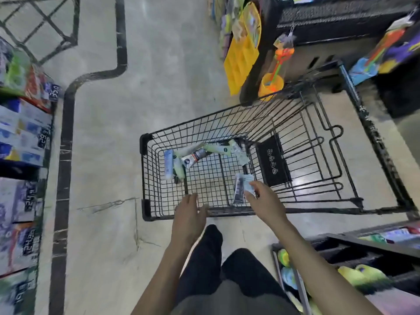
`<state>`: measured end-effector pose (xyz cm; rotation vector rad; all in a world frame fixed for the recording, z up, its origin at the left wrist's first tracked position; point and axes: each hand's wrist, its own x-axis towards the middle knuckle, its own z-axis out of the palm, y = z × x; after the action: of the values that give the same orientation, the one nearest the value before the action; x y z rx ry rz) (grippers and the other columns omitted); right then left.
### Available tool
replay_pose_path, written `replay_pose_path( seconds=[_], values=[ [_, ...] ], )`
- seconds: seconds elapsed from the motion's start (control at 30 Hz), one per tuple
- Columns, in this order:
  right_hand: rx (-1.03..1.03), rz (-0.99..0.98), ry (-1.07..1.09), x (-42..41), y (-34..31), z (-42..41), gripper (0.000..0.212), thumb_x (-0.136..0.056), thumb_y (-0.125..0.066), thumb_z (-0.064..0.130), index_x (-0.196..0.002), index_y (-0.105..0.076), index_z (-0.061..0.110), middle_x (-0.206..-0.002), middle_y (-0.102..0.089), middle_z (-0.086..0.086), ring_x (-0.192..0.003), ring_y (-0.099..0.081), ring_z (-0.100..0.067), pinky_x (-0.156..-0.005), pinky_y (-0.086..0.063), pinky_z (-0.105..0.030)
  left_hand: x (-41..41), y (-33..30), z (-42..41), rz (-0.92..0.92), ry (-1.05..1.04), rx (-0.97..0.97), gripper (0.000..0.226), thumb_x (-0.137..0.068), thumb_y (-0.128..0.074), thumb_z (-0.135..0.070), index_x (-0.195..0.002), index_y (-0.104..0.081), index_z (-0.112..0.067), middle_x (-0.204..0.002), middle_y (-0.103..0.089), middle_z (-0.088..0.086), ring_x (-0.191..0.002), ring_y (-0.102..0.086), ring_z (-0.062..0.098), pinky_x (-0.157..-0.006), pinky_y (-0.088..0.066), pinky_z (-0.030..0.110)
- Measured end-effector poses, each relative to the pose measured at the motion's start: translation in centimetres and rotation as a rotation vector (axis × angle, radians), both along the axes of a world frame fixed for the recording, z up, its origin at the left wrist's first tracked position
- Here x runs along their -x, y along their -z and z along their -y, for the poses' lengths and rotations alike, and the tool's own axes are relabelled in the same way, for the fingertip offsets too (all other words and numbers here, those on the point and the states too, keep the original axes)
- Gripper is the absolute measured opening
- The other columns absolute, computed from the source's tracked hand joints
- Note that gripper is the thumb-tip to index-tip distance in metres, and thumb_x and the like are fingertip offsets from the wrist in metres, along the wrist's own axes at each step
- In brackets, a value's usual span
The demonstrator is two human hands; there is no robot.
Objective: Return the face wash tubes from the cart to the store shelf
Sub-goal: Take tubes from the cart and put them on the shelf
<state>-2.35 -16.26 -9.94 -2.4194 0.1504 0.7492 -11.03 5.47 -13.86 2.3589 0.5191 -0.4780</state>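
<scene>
Head view: right hand pinches two tubes over the cart; left hand, at nine o'clock of it, spreads wide, holding nothing.

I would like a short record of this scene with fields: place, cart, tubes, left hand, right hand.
place: store aisle, shelves on both sides
cart: black wire cart, standing on the floor
loose tubes: several lie on the cart's bottom, at the far-left side
left hand: open, above the cart's near rim, holds nothing
right hand: grips held tubes inside the cart; exact count unclear
</scene>
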Motion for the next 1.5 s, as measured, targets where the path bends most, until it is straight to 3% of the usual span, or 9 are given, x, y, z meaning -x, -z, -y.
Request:
replay_pose_path(
  seconds=[0.17, 0.33, 0.43, 0.6, 0.8, 0.93, 1.13, 1.37, 1.5],
  values=[
    [-0.08, -0.189, 0.264, -4.9, 7.9, -1.6, 0.039, -0.101, -0.064, 0.03, -0.137, -0.058, 0.018, -0.129, -0.065, -0.011, -0.1, -0.059, -0.021, -0.067, -0.037, -0.026, -7.3, 5.3, -1.7, -0.126, -0.156, 0.092, 0.058, -0.101, -0.055, -0.041, -0.148, -0.045, -0.01, -0.145, -0.053, 0.014, -0.133, -0.05, 0.032, -0.11, -0.041, 0.053],
    [-0.081, -0.29, 0.487, -8.1, 17.1, -2.2, 0.043, -0.099, -0.068, 0.024, -0.138, -0.053, 0.013, -0.118, -0.064, -0.009, -0.084, -0.056, -0.017, -0.066, -0.04, -0.028, -13.9, 13.7, -3.3, -0.279, -0.511, 0.298, 0.065, -0.086, -0.056, -0.062, -0.136, -0.052, -0.019, -0.129, -0.064, 0.008, -0.107, -0.067, 0.036, -0.089, -0.056, 0.061],
    [0.003, -0.309, 0.473, -9.7, 23.1, -2.4, 0.048, -0.097, -0.07, 0.024, -0.14, -0.052, 0.012, -0.125, -0.066, -0.017, -0.087, -0.055, -0.022, -0.065, -0.038, -0.028, -18.1, 18.6, -3.3, -0.309, -0.814, 0.472, 0.052, -0.093, -0.065, -0.044, -0.133, -0.057, -0.011, -0.128, -0.064, 0.013, -0.113, -0.063, 0.034, -0.095, -0.055, 0.052],
    [0.108, -0.352, 0.344, -11.3, 31.2, -3.2, 0.05, -0.1, -0.066, 0.02, -0.143, -0.045, 0.005, -0.116, -0.064, -0.019, -0.092, -0.061, -0.031, -0.07, -0.035, -0.029, -22.8, 28.2, -4.5, -0.388, -1.23, 0.931, 0.026, -0.098, -0.066, -0.034, -0.11, -0.059, -0.012, -0.09, -0.056, 0.011, -0.075, -0.056, 0.024, -0.065, -0.049, 0.033],
    [0.172, -0.268, 0.333, -10.3, 37.0, -3.3, 0.049, -0.088, -0.08, 0.027, -0.118, -0.043, 0.017, -0.102, -0.067, -0.007, -0.083, -0.07, -0.032, -0.076, -0.061, -0.053, -25.3, 34.6, -5.9, -0.32, -1.412, 1.127, 0.038, -0.099, -0.058, -0.05, -0.114, -0.05, -0.016, -0.096, -0.05, 0.015, -0.083, -0.053, 0.03, -0.084, -0.052, 0.042],
    [0.266, -0.212, 0.295, -10.3, 37.6, -3.3, 0.065, -0.077, -0.089, 0.036, -0.12, -0.043, 0.019, -0.113, -0.062, -0.01, -0.089, -0.07, -0.035, -0.077, -0.061, -0.054, -26.3, 35.8, -6.2, -0.309, -1.551, 1.108, 0.052, -0.092, -0.065, -0.057, -0.116, -0.059, -0.011, -0.112, -0.057, 0.016, -0.09, -0.062, 0.025, -0.058, -0.06, 0.03],
    [0.364, -0.216, 0.186, -10.4, 37.3, -3.3, 0.06, -0.081, -0.086, 0.031, -0.123, -0.047, 0.014, -0.112, -0.064, -0.01, -0.091, -0.069, -0.036, -0.073, -0.059, -0.047, -27.1, 34.9, -5.2, -0.19, -1.511, 1.117, 0.049, -0.102, -0.055, -0.044, -0.14, -0.054, -0.012, -0.125, -0.062, 0.004, -0.092, -0.063, 0.015, -0.106, -0.05, 0.035],
    [0.279, -0.188, 0.158, -9.5, 36.9, -2.4, 0.056, -0.089, -0.075, 0.029, -0.139, -0.05, 0.016, -0.112, -0.069, -0.007, -0.094, -0.068, -0.032, -0.079, -0.059, -0.047, -26.6, 36.7, -5.7, -0.11, -1.703, 0.979, 0.033, -0.09, -0.077, -0.029, -0.116, -0.07, -0.009, -0.105, -0.077, 0.01, -0.087, -0.076, 0.021, -0.061, -0.063, 0.03],
    [0.153, -0.21, 0.167, -9.0, 36.8, -2.3, 0.064, -0.098, -0.063, 0.023, -0.155, -0.034, 0.024, -0.126, -0.066, -0.006, -0.097, -0.069, -0.032, -0.084, -0.058, -0.051, -24.1, 36.0, -4.8, -0.111, -1.565, 0.929, 0.039, -0.09, -0.077, -0.022, -0.125, -0.064, -0.008, -0.112, -0.075, 0.013, -0.096, -0.075, 0.026, -0.08, -0.063, 0.042]
  ],
)
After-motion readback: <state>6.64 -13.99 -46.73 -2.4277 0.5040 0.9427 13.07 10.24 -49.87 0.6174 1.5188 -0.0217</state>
